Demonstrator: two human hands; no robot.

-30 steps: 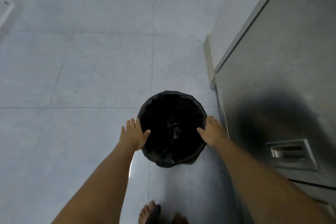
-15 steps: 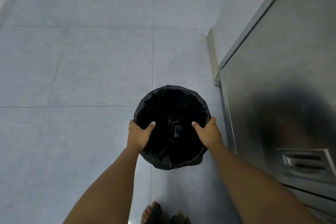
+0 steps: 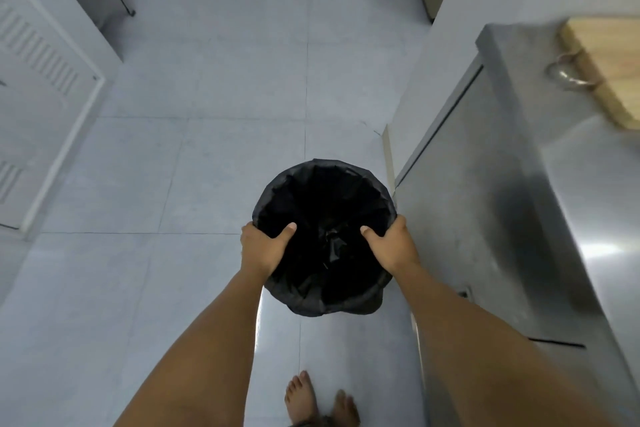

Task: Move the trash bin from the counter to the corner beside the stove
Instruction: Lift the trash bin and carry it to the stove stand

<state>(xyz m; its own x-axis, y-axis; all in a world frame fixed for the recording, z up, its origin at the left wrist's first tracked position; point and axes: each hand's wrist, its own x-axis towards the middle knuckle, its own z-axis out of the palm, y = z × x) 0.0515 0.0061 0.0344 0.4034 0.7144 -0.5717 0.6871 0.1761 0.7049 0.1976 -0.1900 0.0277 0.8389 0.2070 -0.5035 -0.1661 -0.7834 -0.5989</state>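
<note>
Between the two hands, above the tiled floor (image 3: pixel 173 184), sits the trash bin (image 3: pixel 323 236), lined with a black bag. Left hand (image 3: pixel 265 248) and right hand (image 3: pixel 391 246) each clasp its rim, thumbs inside, fingers outside. Its mouth faces up toward the camera, long axis roughly vertical. Just right stands a steel worktop (image 3: pixel 571 201) bearing a wooden board (image 3: pixel 609 69). Bare feet (image 3: pixel 320 402) show below.

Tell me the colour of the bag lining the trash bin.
Black, a crinkled plastic liner folded over the rim; clearest in the head view.
</note>
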